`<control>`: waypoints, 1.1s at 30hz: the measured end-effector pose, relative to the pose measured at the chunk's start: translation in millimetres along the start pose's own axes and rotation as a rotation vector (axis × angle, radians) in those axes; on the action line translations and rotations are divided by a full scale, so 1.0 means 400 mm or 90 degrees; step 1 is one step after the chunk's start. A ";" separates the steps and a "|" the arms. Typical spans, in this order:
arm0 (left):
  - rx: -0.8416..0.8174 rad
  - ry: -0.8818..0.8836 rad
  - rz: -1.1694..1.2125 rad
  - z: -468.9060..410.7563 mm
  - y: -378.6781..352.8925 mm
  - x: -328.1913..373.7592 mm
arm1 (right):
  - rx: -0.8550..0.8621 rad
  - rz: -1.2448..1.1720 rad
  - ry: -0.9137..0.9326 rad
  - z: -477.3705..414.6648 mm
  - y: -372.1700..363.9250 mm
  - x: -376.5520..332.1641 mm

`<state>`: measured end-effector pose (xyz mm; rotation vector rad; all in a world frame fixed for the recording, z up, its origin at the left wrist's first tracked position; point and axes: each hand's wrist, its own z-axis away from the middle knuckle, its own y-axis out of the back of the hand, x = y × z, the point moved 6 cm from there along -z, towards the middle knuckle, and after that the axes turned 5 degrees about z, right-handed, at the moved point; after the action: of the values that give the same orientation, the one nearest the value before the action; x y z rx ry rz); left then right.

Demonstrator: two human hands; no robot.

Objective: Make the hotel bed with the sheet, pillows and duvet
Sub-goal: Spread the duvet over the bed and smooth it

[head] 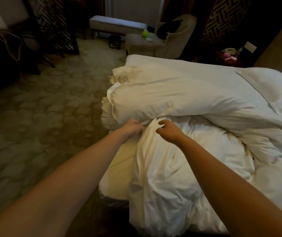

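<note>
The duvet (179, 93) is heaped on the bed from the centre of the view out toward 3 o'clock. Its far part is folded back on itself into a thick, puffy roll. A crumpled cloth (162, 177) is bunched in front of the roll at 6 o'clock; whether it is more duvet or the sheet cannot be told. A strip of bare mattress (118, 170) is exposed at 7 o'clock.

The duvet is judged to be soft, bulky and light for its size. It is likely to sag and slide wherever it is not held, so it is best taken at an edge or corner, with the holds set wide apart. A handful from the middle would only drag folds along.

The left grip (133, 127) is curled tight at the roll's lower edge and appears to pinch the duvet there. The right grip (168, 132), just beside it at 3 o'clock, is loosely hooked with thumb and fingers apart. Nothing is seen held in it.

Patterned carpet (51, 117) is spread at 9 o'clock. A bench (116, 24) and an armchair (176, 41) are set at 12 o'clock.
</note>
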<state>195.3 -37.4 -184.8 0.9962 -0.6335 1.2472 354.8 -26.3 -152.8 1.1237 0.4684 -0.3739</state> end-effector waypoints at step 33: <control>-0.448 -0.350 -0.498 -0.850 0.388 0.042 | 0.321 -0.645 -0.506 -0.811 -0.342 -0.256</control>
<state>9.6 271.7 -285.2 0.8371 -0.8968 0.0182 144.0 224.5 -317.7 1.0299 0.1901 -1.8240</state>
